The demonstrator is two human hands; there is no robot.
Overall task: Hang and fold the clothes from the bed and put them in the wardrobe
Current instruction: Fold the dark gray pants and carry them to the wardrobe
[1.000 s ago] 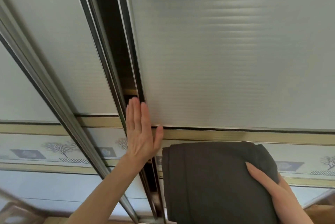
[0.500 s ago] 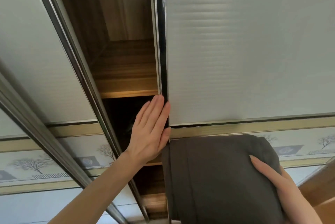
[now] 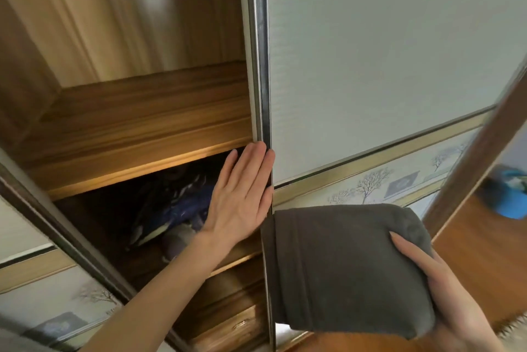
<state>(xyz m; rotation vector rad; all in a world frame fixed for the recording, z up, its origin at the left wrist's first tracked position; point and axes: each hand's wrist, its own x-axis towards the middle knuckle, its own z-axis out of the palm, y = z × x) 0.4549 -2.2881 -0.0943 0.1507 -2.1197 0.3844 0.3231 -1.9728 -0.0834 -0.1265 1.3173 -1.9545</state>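
1. Flat and straight-fingered, the left hand (image 3: 242,195) presses against the metal edge of the sliding door (image 3: 370,66), grasping nothing.
2. Right of that door edge and lower, the right hand (image 3: 445,294) holds a folded grey garment (image 3: 336,266), fingers laid over its top surface and the rest of the hand hidden beneath it.
3. That garment's left edge lies just beside the door edge, below the left hand; it is outside the wardrobe (image 3: 128,112).
4. Left of the door edge, the wardrobe stands open, showing a wooden shelf (image 3: 137,163) with a bare compartment above it.
5. Under that shelf, left of the door edge, dark blue and grey clothes (image 3: 174,209) lie bunched; they are blurred.
6. Far right of the door, a blue object (image 3: 510,195) sits blurred; I cannot tell what it is.
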